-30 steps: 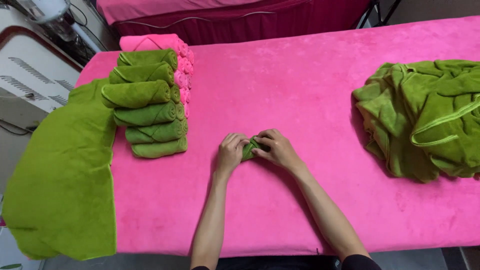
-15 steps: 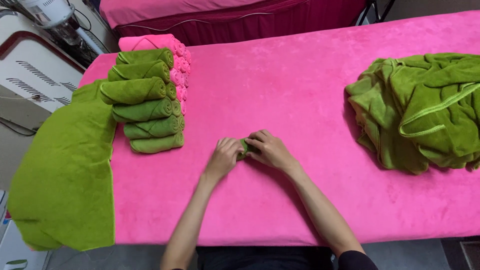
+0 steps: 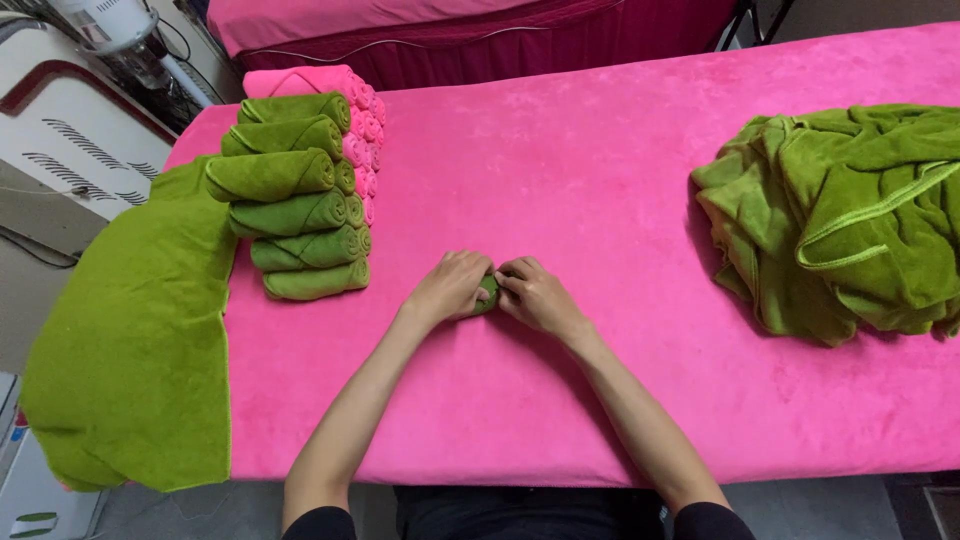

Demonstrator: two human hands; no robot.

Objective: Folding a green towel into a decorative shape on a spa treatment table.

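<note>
Both hands clenched around a small rolled green towel [image 3: 488, 292], left hand [image 3: 452, 286] and right hand [image 3: 535, 298] meeting over it, roll nearly hidden inside the grip on the pink bed cover [image 3: 600, 200]. Risk: loosening and unrolling if pressure slackens. Left of the grip, stacked towel rolls [image 3: 295, 215]; right of it, loose towel heap [image 3: 850, 220].
</note>
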